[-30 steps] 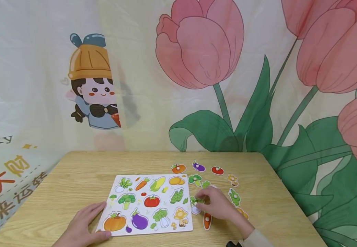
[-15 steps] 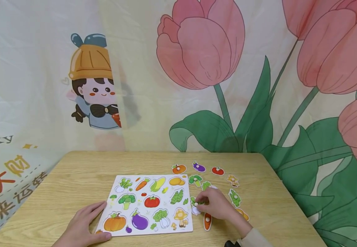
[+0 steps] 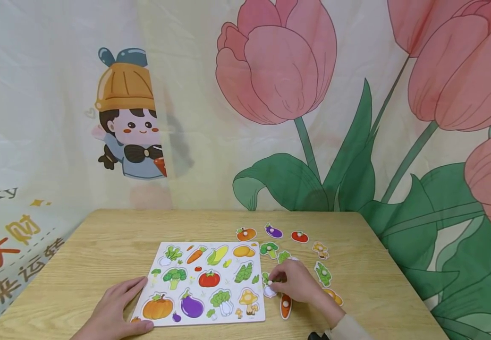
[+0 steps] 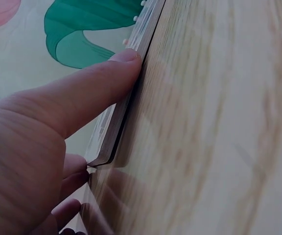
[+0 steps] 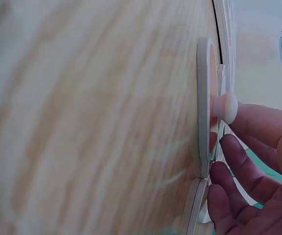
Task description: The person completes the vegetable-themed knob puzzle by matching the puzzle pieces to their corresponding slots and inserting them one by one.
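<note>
My left hand (image 3: pixel 111 309) rests at the near left corner of a white vegetable puzzle board (image 3: pixel 211 323). In the left wrist view the thumb (image 4: pixel 102 81) lies straight along the board's edge (image 4: pixel 109 142), and the other fingers are beside its corner. To the board's right, my right hand (image 3: pixel 297 282) pinches the knob of a white turnip puzzle piece (image 3: pixel 269 291) between thumb and index finger. The turnip piece lies against the table. Just nearer is a carrot piece (image 3: pixel 285 308), whose pale knob (image 5: pixel 225 108) stands in front of my fingers in the right wrist view.
Several knobbed pieces lie right of the board: broccoli (image 3: pixel 268 249), pumpkin (image 3: pixel 246 233), eggplant (image 3: pixel 273 230), tomato (image 3: pixel 299 236), mushroom (image 3: pixel 320 250), a green vegetable (image 3: pixel 323 274), and a yellow-orange one (image 3: pixel 333 297). A cabbage-like piece (image 3: pixel 284 256) is partly behind my right hand. A printed curtain (image 3: pixel 198 118) hangs behind the table (image 3: pixel 114 231).
The right index finger has come down and closed with the thumb on the turnip piece's knob. The left hand and board stay in place.
</note>
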Demonstrator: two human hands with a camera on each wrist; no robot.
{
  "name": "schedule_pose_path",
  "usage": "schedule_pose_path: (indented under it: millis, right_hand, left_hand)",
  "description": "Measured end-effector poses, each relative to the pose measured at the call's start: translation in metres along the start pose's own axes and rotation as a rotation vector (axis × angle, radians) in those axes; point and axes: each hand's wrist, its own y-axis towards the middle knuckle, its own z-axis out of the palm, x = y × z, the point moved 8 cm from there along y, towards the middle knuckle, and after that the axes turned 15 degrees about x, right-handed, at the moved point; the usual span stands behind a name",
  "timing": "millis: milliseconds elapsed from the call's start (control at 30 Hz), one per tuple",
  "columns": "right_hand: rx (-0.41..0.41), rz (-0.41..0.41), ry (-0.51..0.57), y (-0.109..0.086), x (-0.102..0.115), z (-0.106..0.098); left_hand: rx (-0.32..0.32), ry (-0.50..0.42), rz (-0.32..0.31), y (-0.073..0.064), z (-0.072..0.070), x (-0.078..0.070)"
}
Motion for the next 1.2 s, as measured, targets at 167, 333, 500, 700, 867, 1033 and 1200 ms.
schedule_pose_path:
  millis: [167, 333, 500, 700, 867, 1033, 1200]
  right_hand:
    - [-0.022, 0.006, -0.028, 0.0, 0.002, -0.005]
    - [-0.055, 0.033, -0.035, 0.002, 0.006, -0.016]
    - [-0.066, 0.042, -0.034, 0.012, 0.016, -0.019]
    - [-0.102, 0.043, -0.029, 0.036, 0.03, -0.015]
    - [-0.114, 0.052, 0.017, 0.056, 0.043, -0.01]
    - [-0.141, 0.038, 0.031, 0.072, 0.061, -0.006]
    - [-0.162, 0.061, 0.059, 0.086, 0.072, 0.002]
  left_hand:
    - [0.0, -0.001, 0.012, -0.001, 0.0, -0.002]
    - [0.024, -0.032, -0.007, 0.002, 0.0, -0.003]
    - [0.032, -0.032, -0.014, 0.003, 0.001, -0.003]
    - [0.02, -0.022, -0.006, 0.001, 0.003, -0.002]
    - [0.019, -0.022, -0.008, 0.002, 0.004, 0.001]
    - [0.009, 0.002, 0.005, 0.002, 0.003, 0.0]
    - [0.007, 0.008, 0.01, 0.003, 0.002, -0.001]
